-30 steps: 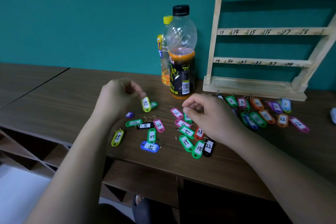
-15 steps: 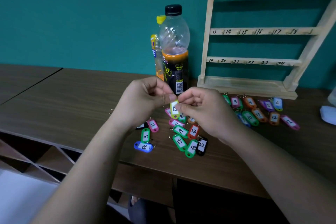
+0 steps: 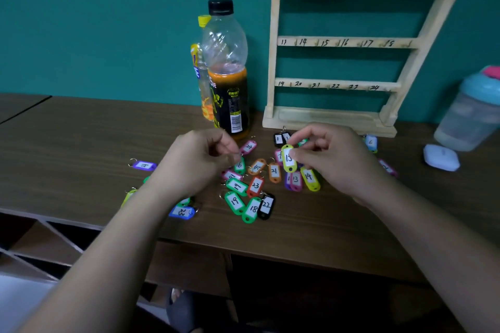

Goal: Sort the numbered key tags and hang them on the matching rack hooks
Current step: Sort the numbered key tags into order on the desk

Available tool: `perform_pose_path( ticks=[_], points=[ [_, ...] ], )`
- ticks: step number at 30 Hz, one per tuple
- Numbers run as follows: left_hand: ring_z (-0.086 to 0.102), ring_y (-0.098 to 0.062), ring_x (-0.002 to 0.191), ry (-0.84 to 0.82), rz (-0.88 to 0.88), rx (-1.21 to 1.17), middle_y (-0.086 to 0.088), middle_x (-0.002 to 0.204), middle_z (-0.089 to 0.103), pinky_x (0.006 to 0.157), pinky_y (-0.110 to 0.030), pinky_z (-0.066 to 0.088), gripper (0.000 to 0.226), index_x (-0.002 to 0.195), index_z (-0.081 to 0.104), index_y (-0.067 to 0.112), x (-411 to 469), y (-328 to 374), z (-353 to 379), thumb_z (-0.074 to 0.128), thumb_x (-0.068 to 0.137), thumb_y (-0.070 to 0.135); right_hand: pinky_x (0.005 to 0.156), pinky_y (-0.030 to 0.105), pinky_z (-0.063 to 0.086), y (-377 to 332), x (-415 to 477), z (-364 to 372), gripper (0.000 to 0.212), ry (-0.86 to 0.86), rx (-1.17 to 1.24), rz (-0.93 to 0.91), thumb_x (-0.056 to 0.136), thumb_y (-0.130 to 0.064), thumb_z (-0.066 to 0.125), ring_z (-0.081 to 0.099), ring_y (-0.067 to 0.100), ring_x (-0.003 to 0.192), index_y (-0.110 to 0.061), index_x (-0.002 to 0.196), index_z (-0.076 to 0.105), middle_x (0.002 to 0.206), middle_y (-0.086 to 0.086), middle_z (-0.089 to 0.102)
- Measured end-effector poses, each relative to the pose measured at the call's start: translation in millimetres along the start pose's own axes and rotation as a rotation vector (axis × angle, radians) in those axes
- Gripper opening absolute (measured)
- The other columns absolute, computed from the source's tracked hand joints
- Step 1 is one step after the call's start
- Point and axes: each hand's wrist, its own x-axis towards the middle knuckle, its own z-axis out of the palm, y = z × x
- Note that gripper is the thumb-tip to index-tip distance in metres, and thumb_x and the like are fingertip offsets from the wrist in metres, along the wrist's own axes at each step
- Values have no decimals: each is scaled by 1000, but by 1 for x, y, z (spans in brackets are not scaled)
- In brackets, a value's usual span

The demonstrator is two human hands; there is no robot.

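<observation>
My right hand [image 3: 335, 159] pinches a yellow-green key tag marked 15 [image 3: 288, 159] just above the table. My left hand [image 3: 200, 162] hovers to its left with curled fingers and nothing visible in them. Under and between the hands lie several coloured numbered tags, among them green 18 [image 3: 253, 209], black 22 [image 3: 266, 205], red 23 [image 3: 255, 186], yellow 14 [image 3: 309, 178] and a purple tag [image 3: 143, 165] apart at the left. The wooden rack [image 3: 273, 62] stands against the wall behind them. Its numbered hooks in view, rows 7–12, 13–18 and 19–24, are bare.
A black-capped bottle of orange drink [image 3: 228, 84] and a yellow-capped bottle [image 3: 201, 84] stand left of the rack. A teal-lidded shaker cup [image 3: 470, 113] and a small white object [image 3: 441, 157] sit at the right. Open shelf compartments [image 3: 40, 238] lie below the table's front edge.
The tag marked 15 passed from my left hand to my right hand. The right hand carried it rightward, and the left hand drew away with nothing in it.
</observation>
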Motion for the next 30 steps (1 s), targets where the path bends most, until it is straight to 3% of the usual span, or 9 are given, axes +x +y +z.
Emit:
perform_pose_path(
  ticks=[3, 6, 12, 18, 22, 27, 30],
  points=[
    [66, 7, 74, -22, -11, 39, 22, 82, 74, 56, -9, 43, 12, 84, 76, 34, 0, 3, 4, 82, 90, 27, 85, 40, 59, 10, -4, -13, 13, 30, -40, 29, 92, -30, 82, 72, 1, 84, -38, 102, 77, 88, -15, 78],
    [67, 5, 80, -39, 0, 61, 24, 82, 73, 66, -15, 42, 11, 82, 76, 36, -1, 5, 9, 83, 88, 29, 86, 45, 60, 22, -7, -23, 13, 26, -95, 54, 91, -29, 82, 72, 0, 86, -37, 99, 77, 88, -13, 79],
    [66, 7, 87, -57, 9, 85, 26, 85, 73, 71, -15, 44, 15, 85, 75, 39, 2, 6, 15, 80, 91, 25, 71, 31, 53, 38, -13, -34, 13, -24, -179, 83, 91, -26, 81, 69, -5, 73, -38, 93, 77, 84, -12, 77],
    [67, 4, 69, 68, -66, 122, 17, 82, 74, 60, -17, 47, 19, 87, 74, 34, 10, -4, 11, 69, 94, 17, 73, 31, 58, 42, -18, -39, 9, -74, -273, 135, 92, -28, 80, 71, 1, 75, -36, 91, 75, 81, -14, 77],
    [65, -6, 85, 189, -124, 202, 15, 89, 72, 66, -17, 44, 11, 93, 74, 30, 22, -19, 9, 71, 94, 19, 65, 27, 51, 41, -21, -39, 8, -57, -345, 129, 95, -31, 75, 69, -1, 74, -37, 89, 74, 80, -16, 75],
    [62, -16, 92, 138, -215, 271, 7, 96, 70, 74, -27, 42, 4, 100, 74, 28, 33, -28, 8, 72, 97, 28, 61, 29, 48, 38, -21, -34, 9, -25, -394, 95, 97, -33, 72, 66, 3, 72, -36, 89, 73, 79, -13, 73],
    [62, -24, 93, 127, -263, 310, -2, 97, 70, 75, -33, 46, 12, 103, 74, 24, 36, -35, 5, 65, 100, 31, 65, 35, 55, 37, -21, -31, 9, -2, -401, 77, 98, -38, 70, 66, 6, 68, -37, 89, 72, 77, -14, 71]
  ],
)
